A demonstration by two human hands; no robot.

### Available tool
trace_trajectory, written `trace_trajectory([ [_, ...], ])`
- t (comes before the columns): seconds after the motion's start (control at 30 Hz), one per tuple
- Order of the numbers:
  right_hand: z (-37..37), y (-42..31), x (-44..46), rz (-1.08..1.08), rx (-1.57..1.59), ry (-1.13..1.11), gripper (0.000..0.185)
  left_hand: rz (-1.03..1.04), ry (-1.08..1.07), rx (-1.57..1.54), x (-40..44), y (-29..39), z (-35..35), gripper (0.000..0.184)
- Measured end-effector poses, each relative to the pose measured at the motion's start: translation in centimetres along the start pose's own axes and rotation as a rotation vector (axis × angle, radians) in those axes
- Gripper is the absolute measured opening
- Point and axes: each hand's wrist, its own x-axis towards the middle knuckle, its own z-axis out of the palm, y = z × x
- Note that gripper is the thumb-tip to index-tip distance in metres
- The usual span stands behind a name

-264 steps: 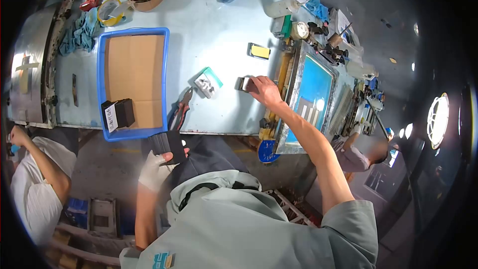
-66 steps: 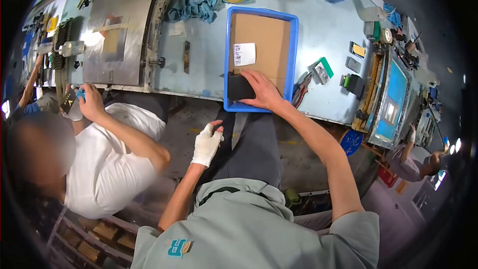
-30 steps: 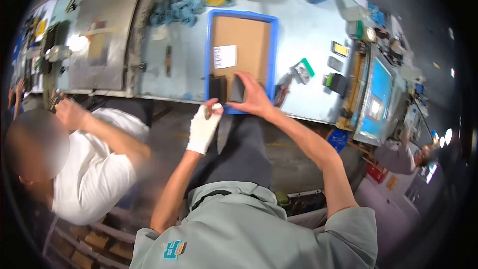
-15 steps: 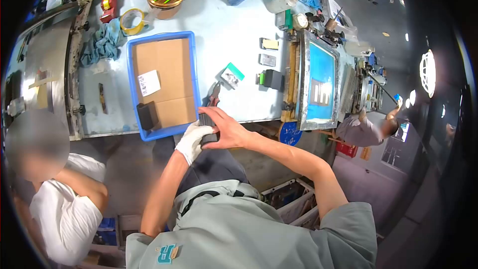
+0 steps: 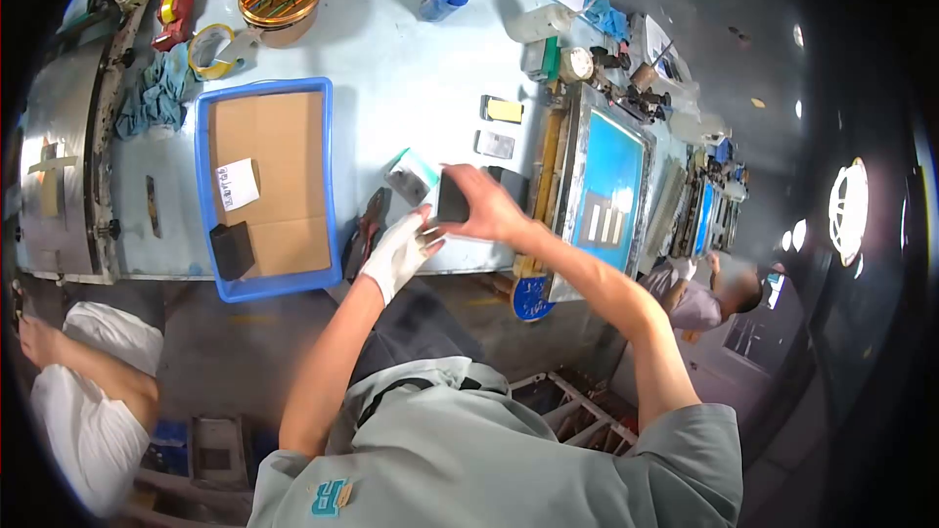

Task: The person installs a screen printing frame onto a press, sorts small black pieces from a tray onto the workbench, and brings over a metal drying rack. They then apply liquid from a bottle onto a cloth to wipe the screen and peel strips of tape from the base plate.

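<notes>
My right hand [image 5: 481, 203] is closed round a black block [image 5: 452, 201] above the table's front part. Beside it, my left hand [image 5: 401, 252], in a white glove with bare fingertips, has its fingers apart and holds nothing that I can see. In the blue tray [image 5: 336, 225], lined with cardboard, lie a dark block [image 5: 232, 250] and a white paper label [image 5: 238, 184]. A green and white box [image 5: 411, 176] stands just behind my hands. Red-handled pliers [image 5: 364, 232] lie between the tray and my left hand. Another black block [image 5: 513, 186] is partly hidden behind my right hand.
A framed blue screen [image 5: 612, 191] stands at the right. Behind the hands lie a grey piece [image 5: 495, 145] and a yellow-topped pad [image 5: 504, 110]. Tape, tins [image 5: 281, 0] and a blue cup [image 5: 445, 0] are farther back. One co-worker [image 5: 93, 386] is at the left, another at the far right.
The black block has moved from the table's front edge to over the table, in my right hand. My left hand has let go and opened. The view has turned, shifting the tray leftward.
</notes>
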Motion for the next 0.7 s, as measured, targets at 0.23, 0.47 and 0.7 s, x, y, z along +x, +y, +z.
trace_trajectory([
  [0.23, -7.2, 16.9, 6.6, 0.024, -0.501, 0.039, 0.087, 0.2, 0.2, 0.225, -6.1, -0.5, -4.5, 0.05],
  [0.47, -5.1, 20.9, 8.8, -0.058, -0.608, -0.04, 0.085, 0.305, 0.382, 0.283, -11.1, -2.4, -10.2, 0.041],
  [0.7, -5.9, 19.6, 8.8, 0.018, -0.595, -0.013, 0.078, 0.252, 0.544, 0.41, -11.6, -2.2, -8.0, 0.043],
])
